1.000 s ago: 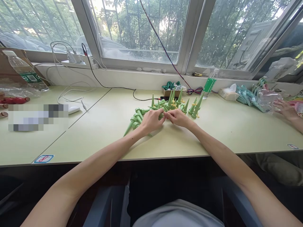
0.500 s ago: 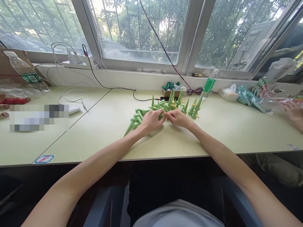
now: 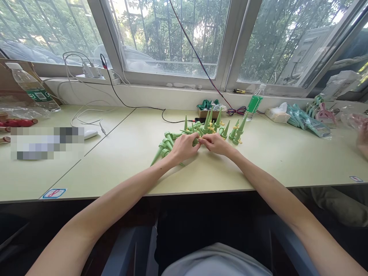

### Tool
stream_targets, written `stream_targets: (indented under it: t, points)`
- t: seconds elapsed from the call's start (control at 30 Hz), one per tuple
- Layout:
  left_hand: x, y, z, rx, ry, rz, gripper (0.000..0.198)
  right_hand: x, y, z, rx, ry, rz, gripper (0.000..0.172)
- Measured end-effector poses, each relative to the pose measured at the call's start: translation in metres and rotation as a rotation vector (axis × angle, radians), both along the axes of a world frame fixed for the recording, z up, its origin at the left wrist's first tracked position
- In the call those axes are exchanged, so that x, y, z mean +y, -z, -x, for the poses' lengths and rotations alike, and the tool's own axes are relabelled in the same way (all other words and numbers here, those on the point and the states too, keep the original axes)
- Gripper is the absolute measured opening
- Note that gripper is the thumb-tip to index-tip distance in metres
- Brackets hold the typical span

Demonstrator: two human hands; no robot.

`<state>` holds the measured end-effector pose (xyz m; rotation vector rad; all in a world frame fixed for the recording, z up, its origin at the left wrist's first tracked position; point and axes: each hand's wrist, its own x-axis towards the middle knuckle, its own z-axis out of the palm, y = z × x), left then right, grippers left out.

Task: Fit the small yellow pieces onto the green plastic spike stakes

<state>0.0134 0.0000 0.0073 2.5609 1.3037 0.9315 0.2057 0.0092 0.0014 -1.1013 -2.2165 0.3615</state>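
Observation:
My left hand (image 3: pixel 184 148) is closed around a green plastic watering spike (image 3: pixel 195 142), mostly hidden by the fingers. Its fingertips meet those of my right hand (image 3: pixel 216 143), which pinches a small yellow valve against the spike; the fingers cover most of it. Just behind both hands, several green cone-shaped spikes stand point up, some with yellow valves, among them a tall spike (image 3: pixel 240 128) at the right. More loose spikes (image 3: pixel 157 154) without visible valves lie heaped beside my left hand.
A small box (image 3: pixel 203 114) with green items and a green-labelled bottle (image 3: pixel 254 102) stand by the wall. Further right are a tissue box (image 3: pixel 277 115), teal packets (image 3: pixel 309 122) and another person's blurred hand (image 3: pixel 363 134). A black cable (image 3: pixel 143 107) crosses the back.
My hands stay almost in place, fingertips still together. At the far right, the other person's hand and clear plastic bag have shifted, leaving a pink item more exposed.

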Motion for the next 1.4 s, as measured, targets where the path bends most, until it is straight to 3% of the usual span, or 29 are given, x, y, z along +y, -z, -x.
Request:
stream_targets:
  t: [0.27,0.47,0.9,1.17,1.4]
  points:
    - [-0.0025,-0.0034,0.0008,-0.008,0.015,0.025,0.023,0.0013,0.0003,-0.0016,0.011,0.005,0.063,0.062]
    - [-0.0013,-0.0020,0.0007,-0.002,-0.010,0.015,0.024,0.0002,0.0010,-0.0006,-0.026,0.015,-0.035,0.050]
    - [-0.0017,-0.0024,0.0008,-0.016,0.018,0.011,0.025,-0.0011,-0.0020,-0.0007,0.021,0.006,0.104,0.060]
    - [0.0005,-0.0007,0.0007,0.001,-0.011,0.005,0.025,-0.0008,-0.0001,-0.0002,-0.006,-0.006,-0.007,0.042]
    - [-0.0011,-0.0008,0.0004,-0.007,0.003,0.007,0.025,0.0007,-0.0003,-0.0009,0.036,-0.036,0.050,0.048]
